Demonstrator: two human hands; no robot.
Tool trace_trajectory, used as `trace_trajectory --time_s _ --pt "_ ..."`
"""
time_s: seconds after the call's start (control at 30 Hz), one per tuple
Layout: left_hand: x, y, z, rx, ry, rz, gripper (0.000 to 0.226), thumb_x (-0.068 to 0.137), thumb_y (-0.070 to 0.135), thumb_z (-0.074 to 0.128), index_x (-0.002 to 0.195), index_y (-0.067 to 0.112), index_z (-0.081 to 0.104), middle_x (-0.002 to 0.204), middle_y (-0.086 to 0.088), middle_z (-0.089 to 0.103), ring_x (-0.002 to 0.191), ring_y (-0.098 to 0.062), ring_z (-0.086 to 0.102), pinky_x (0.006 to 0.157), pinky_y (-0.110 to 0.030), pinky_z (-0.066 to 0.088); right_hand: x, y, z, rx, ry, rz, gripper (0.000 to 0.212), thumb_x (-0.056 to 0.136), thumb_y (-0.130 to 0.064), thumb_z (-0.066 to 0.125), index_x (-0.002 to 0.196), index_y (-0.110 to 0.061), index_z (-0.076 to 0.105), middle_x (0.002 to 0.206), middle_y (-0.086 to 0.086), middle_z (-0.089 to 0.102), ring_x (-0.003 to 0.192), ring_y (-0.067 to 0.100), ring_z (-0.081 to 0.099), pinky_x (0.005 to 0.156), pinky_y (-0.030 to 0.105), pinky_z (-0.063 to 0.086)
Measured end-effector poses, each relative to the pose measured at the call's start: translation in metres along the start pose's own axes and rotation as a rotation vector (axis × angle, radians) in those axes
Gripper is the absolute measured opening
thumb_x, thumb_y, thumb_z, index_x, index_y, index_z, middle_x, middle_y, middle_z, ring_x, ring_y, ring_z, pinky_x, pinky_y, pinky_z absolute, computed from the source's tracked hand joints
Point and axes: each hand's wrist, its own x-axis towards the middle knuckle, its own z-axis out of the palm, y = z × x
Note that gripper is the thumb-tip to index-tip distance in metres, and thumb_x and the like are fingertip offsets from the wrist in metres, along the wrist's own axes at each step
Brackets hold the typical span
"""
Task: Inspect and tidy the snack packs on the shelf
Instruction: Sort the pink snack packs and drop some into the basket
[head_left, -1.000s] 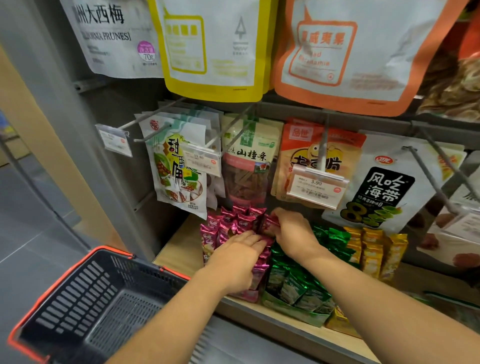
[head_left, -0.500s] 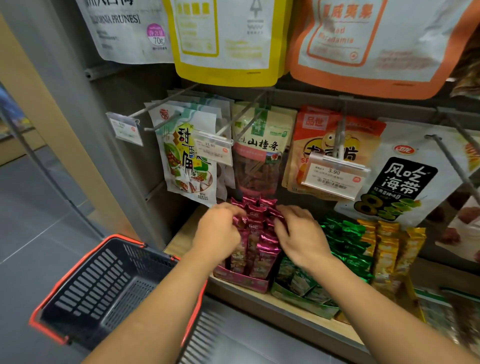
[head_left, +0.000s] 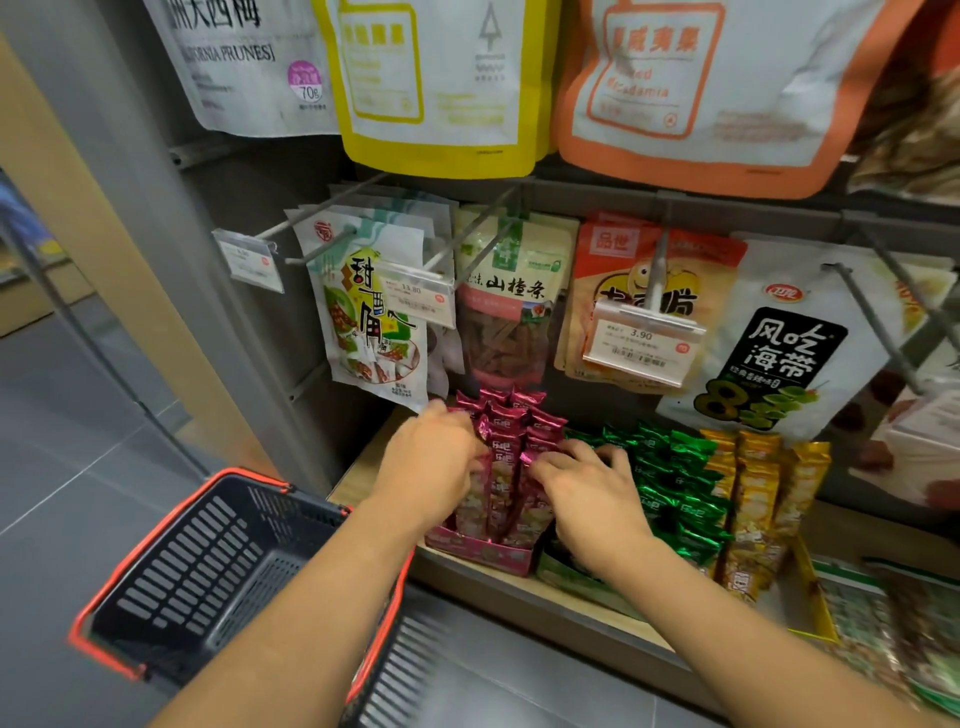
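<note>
Both hands are pressing in on the magenta snack packs (head_left: 506, 467): left hand (head_left: 434, 457) cupping their left side, right hand (head_left: 587, 486) curling fingers over the right edge. Packs are standing upright between the hands, in a pink tray (head_left: 480, 553) on the shelf (head_left: 524, 587). Probably light, crinkly, slippery foil; gripping by crimped tops looks best. Green packs (head_left: 675, 483) are sitting just right of the right hand.

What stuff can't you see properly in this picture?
- Head view: the left hand and right hand cover parts of the pink snack packs, so the grip is unclear.
- The price tag print is too small to read.
- The prune bag is cut off by the top edge.
- The packets at bottom right are blurred.
</note>
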Motion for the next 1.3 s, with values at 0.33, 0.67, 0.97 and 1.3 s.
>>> trace_trajectory --time_s 0.33,0.67,0.97,1.3 --pt "-0.053 0.004 -0.081 -0.378 0.581 0.11 0.019 0.09 0.013 0.06 0.095 0.002 0.074 0.087 -0.01 0.069 0.081 -0.03 0.066 0.072 -0.043 0.055 -0.016 -0.021 -0.075 0.989 -0.217 0.186 0.028 0.1 -0.038 0.046 0.124 -0.028 0.057 0.129 -0.003 0.06 0.12 0.016 0.055 0.093 0.033 0.045" --pt "-0.082 0.013 -0.121 -1.351 0.501 -0.246 0.011 0.073 0.018 0.079 0.064 0.025 0.078 0.058 0.001 0.068 0.047 -0.004 0.051 0.044 -0.015 0.041 -0.115 -0.045 -0.139 1.83 -0.598 0.291 0.059 0.079 -0.063 0.058 0.099 -0.007 0.058 0.071 0.017 0.061 0.048 0.026 0.062 0.047 0.03 0.052" --pt "-0.105 0.025 -0.099 -1.792 0.367 -0.341 0.025 0.071 0.043 0.071 0.078 0.02 0.077 0.081 -0.002 0.07 0.071 -0.011 0.061 0.059 -0.02 0.049 -0.125 -0.057 -0.126 1.516 -0.339 0.123 0.062 0.082 -0.064 0.048 0.107 -0.007 0.057 0.07 0.007 0.057 0.053 0.019 0.058 0.051 0.029 0.051" --pt "-0.106 0.039 -0.089 -1.619 0.262 -0.529 0.035 0.097 0.033 0.05 0.08 0.019 0.078 0.079 -0.004 0.072 0.076 -0.013 0.07 0.072 -0.028 0.055 -0.135 -0.073 -0.103 0.935 -0.036 0.094 0.044 0.084 -0.073 0.031 0.096 -0.032 0.043 0.085 -0.011 0.058 0.072 0.003 0.054 0.059 0.021 0.043"
